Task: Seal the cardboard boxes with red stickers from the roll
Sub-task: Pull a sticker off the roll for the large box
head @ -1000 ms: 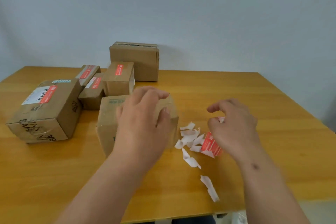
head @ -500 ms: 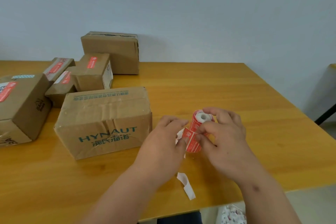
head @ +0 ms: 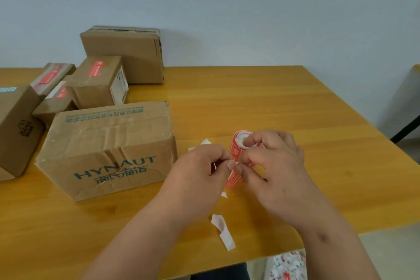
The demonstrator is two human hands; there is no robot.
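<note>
With my right hand (head: 276, 167) gripping the sticker roll (head: 237, 154) just right of the HYNAUT box (head: 109, 150) and my left hand (head: 200, 169) pinching a sticker edge, I risk tearing or creasing it if I peel too sharply.

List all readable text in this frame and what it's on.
"HYNAUT": front of the nearest cardboard box, teal.
Teal Chinese characters beneath it and along its top edge: too blurred to read.
Red stickers on the small boxes, sticker roll, black print on left box: unreadable.
</note>
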